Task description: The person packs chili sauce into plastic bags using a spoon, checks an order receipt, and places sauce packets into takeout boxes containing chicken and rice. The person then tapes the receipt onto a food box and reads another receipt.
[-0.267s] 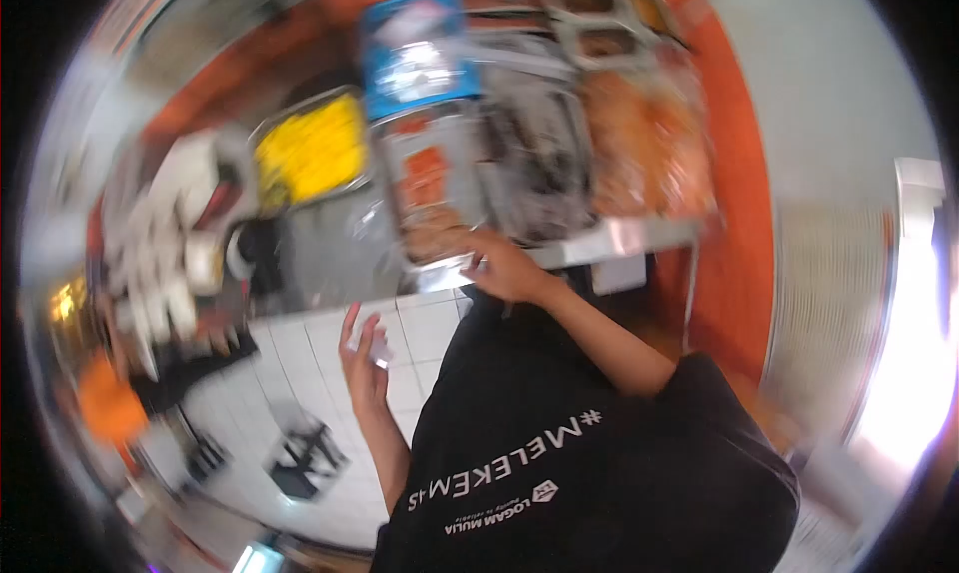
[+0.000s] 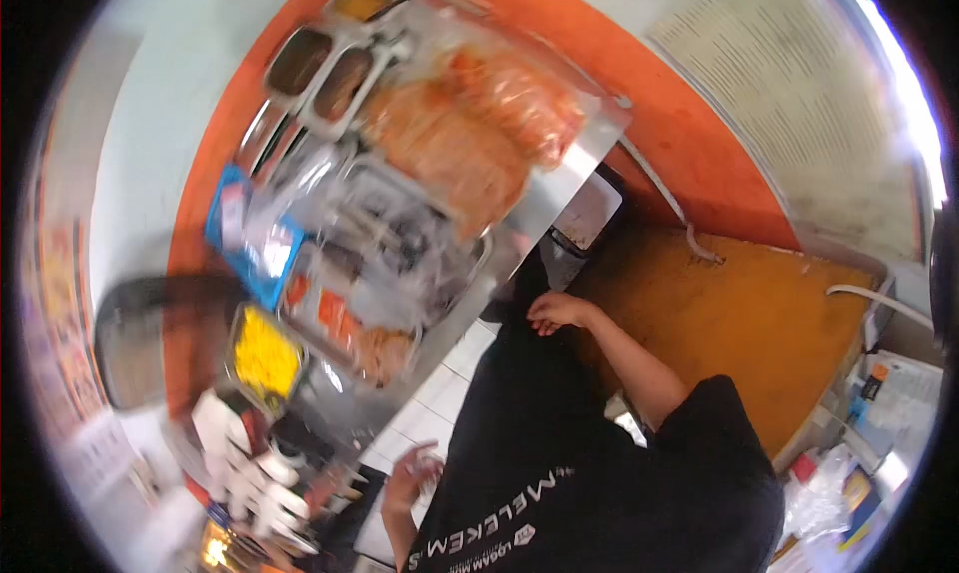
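My left hand (image 2: 410,481) is low in the head view, beside my black shirt and in front of the counter's near edge. Its fingers are apart and bent; a pale patch shows between them, too blurred to tell whether it is a thing or floor. Over the front of my shirt hangs my right hand (image 2: 559,313), fingers loosely bent, nothing visible in them. The steel counter (image 2: 554,198) nearby bears a tray with orange strips (image 2: 338,318) and brownish pieces, a tray of plastic-wrapped dark items (image 2: 400,228), and flat orange-brown slabs (image 2: 450,143) partly under clear plastic.
A yellow-filled tray (image 2: 265,353) and a blue tray (image 2: 280,263) stand on the left. Metal containers (image 2: 345,83) with brown contents sit at the back. An orange-brown surface (image 2: 729,318) lies to the right, with papers and a plastic bag (image 2: 824,498) beyond it.
My view has swung to the right, so the counter appears turned and further left. My right hand has left the tray's edge and is at my shirt. My left hand sits lower in view.
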A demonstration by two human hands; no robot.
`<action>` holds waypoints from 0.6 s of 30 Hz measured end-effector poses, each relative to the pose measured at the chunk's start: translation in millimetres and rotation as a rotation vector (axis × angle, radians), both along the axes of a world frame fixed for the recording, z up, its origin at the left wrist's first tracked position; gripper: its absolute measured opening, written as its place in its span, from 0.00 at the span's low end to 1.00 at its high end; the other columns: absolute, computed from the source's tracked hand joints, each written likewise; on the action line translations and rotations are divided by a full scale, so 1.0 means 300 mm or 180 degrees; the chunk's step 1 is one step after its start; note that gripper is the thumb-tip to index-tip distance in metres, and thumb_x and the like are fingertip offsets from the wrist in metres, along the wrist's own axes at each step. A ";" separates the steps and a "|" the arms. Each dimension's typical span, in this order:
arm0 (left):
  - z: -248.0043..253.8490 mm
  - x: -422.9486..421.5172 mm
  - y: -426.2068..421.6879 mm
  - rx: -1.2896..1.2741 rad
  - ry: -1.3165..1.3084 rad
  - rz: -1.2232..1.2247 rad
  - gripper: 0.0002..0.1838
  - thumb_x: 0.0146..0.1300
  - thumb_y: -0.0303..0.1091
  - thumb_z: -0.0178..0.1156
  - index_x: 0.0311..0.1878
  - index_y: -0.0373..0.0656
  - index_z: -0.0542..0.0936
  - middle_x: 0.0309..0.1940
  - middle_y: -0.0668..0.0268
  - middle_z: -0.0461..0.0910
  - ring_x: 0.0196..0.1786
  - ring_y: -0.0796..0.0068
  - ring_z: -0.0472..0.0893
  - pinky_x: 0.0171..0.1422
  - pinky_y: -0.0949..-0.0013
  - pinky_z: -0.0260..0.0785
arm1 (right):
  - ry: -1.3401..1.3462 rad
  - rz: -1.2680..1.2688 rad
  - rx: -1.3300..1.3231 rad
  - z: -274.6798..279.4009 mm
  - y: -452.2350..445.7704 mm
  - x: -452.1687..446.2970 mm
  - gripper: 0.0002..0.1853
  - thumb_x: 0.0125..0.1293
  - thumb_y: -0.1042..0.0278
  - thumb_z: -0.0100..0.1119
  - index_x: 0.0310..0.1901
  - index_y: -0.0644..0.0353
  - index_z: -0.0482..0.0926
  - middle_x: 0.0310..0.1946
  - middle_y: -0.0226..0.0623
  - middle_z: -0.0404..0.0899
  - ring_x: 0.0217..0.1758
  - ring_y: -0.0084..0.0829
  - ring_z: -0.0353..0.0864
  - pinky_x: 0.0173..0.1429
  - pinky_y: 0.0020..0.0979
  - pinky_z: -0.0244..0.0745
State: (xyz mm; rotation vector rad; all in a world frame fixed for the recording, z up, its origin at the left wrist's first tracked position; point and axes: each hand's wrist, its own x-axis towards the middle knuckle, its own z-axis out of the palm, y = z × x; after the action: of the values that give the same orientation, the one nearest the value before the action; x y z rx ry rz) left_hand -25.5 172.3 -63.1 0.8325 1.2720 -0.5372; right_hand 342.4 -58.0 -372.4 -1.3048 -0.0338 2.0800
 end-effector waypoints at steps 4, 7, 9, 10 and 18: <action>-0.099 0.220 -0.027 0.0012 0.0555 -0.0230 0.28 0.69 0.30 0.70 0.70 0.38 0.74 0.44 0.62 0.85 0.43 0.74 0.85 0.44 0.69 0.78 | 0.0185 -0.2762 -0.1182 -0.442 -0.125 0.071 0.15 0.79 0.63 0.54 0.56 0.65 0.79 0.49 0.46 0.86 0.48 0.40 0.89 0.54 0.43 0.88; -0.142 0.354 0.018 0.0076 0.0833 -0.0057 0.26 0.70 0.32 0.69 0.68 0.39 0.74 0.44 0.62 0.85 0.44 0.73 0.84 0.46 0.68 0.77 | 0.0276 -0.5314 -0.1055 -0.930 -0.133 0.314 0.13 0.78 0.67 0.50 0.55 0.64 0.78 0.50 0.49 0.85 0.48 0.46 0.88 0.60 0.49 0.86; -0.169 0.395 0.042 0.0119 0.0968 0.0025 0.25 0.70 0.33 0.68 0.67 0.39 0.74 0.44 0.62 0.84 0.44 0.73 0.83 0.46 0.67 0.77 | 0.0475 -0.5973 -0.1514 -1.019 -0.069 0.416 0.10 0.76 0.66 0.50 0.50 0.62 0.78 0.50 0.51 0.84 0.49 0.49 0.86 0.61 0.53 0.84; -0.174 0.399 0.052 0.0140 0.1012 0.0052 0.24 0.70 0.33 0.68 0.66 0.40 0.74 0.44 0.62 0.84 0.44 0.73 0.83 0.47 0.67 0.77 | 0.0519 -0.6217 -0.1532 -1.086 -0.055 0.426 0.10 0.76 0.66 0.51 0.48 0.62 0.77 0.49 0.51 0.84 0.50 0.50 0.86 0.61 0.54 0.83; -0.222 0.439 0.109 0.0148 0.1042 0.0106 0.20 0.72 0.37 0.66 0.61 0.41 0.74 0.43 0.62 0.82 0.46 0.70 0.81 0.51 0.63 0.75 | 0.0352 -0.7233 -0.1815 -1.113 0.034 0.531 0.07 0.61 0.65 0.59 0.36 0.58 0.74 0.43 0.43 0.76 0.51 0.48 0.77 0.60 0.53 0.76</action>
State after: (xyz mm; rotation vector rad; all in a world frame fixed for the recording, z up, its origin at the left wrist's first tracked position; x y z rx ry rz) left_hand 106.3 205.0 -129.8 0.7809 1.5999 -0.6373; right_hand 501.8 -47.7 -706.3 -0.5420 1.3983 0.0738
